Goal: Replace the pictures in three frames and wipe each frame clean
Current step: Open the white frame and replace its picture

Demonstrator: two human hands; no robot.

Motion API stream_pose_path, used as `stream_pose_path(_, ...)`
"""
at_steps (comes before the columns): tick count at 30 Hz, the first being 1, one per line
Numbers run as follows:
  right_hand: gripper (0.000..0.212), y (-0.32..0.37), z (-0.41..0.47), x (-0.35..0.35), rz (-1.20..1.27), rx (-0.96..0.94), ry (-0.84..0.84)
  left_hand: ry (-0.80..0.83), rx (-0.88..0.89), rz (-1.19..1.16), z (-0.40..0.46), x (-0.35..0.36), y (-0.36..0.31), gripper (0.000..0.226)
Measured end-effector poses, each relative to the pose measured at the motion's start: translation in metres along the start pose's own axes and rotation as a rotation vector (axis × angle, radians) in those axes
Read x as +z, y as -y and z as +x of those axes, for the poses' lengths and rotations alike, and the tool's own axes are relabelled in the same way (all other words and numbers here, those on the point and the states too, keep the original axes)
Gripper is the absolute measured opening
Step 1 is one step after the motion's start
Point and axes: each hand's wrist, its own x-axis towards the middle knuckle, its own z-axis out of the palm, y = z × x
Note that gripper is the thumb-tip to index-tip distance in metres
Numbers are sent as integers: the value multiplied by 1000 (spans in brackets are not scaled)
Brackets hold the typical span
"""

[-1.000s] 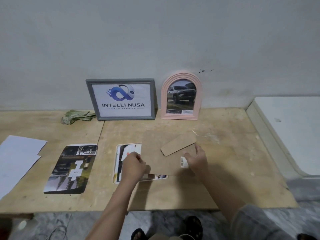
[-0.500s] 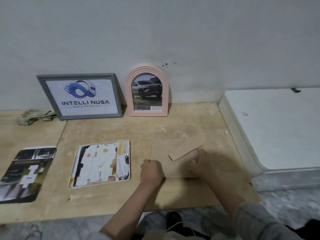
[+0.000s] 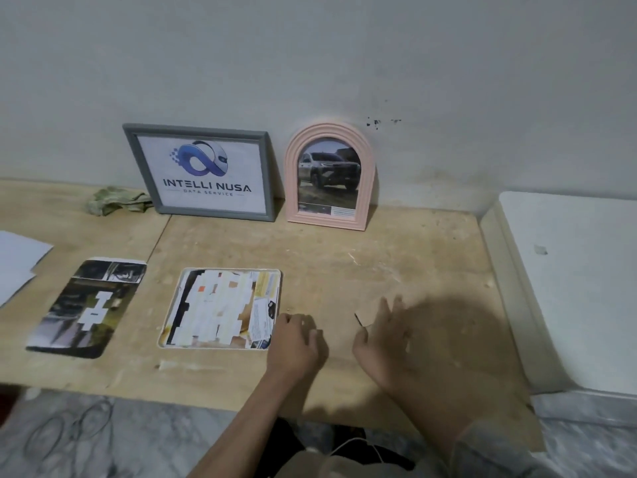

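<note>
**Backing board set down, both hands loosening above it**

At the far left edge lie white paper sheets (image 3: pixel 15 260), a crumpled green cloth (image 3: pixel 115 201) sits by the wall, and a dark printed photo with rounded corners (image 3: pixel 90 307) lies flat on the pale plywood table (image 3: pixel 344 246). Behind it leans a grey rectangular frame (image 3: pixel 199 172) whose print reads "INTELLI NUSA" over "DATA SERVICE" beneath a blue loop logo. In front lies a white rounded-corner frame with a patchy collage picture (image 3: pixel 222 308), which a second ago was half covered by the board and is now fully exposed. The pink arched frame holding a car photo (image 3: pixel 330 177) leans on the wall; its caption strip is too small to read.

The left hand (image 3: pixel 296 343) rests loosely curled just right of the white frame, holding nothing visible. The right hand (image 3: pixel 382 339), blurred, has its fingers spread; whether it grasps anything I cannot tell. The brown cardboard backing board (image 3: pixel 362 310), earlier lifted between both hands, now lies flat under them, barely distinct from the table. A white cabinet top (image 3: pixel 579 270) stands at the right.
</note>
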Motion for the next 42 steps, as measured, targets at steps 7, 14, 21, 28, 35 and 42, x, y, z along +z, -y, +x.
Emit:
stream_pose_path(7, 71, 96, 22, 33, -123, -414, 222, -174, -184, 9, 34, -73, 78, 38)
stream_pose_path(14, 65, 157, 37, 66, -294, -564, 281, -22, -154, 252, 75, -137, 140, 62)
stream_pose_path(21, 76, 178, 33, 76, -265, -388, 204, 154, 27, 403, 107, -157, 164, 62)
stream_pose_path(28, 91, 182, 28, 86, -161, -255, 246, 195, 39, 367, 112, -154, 174, 101)
stream_pose_path(35, 77, 190, 14, 93, 24, -225, 197, 146, 24, 377, 113, -151, 176, 102)
stream_pose_path(42, 44, 189, -1, 85, 538, 110, -4, 89, -45, 352, 110, -147, 171, 105)
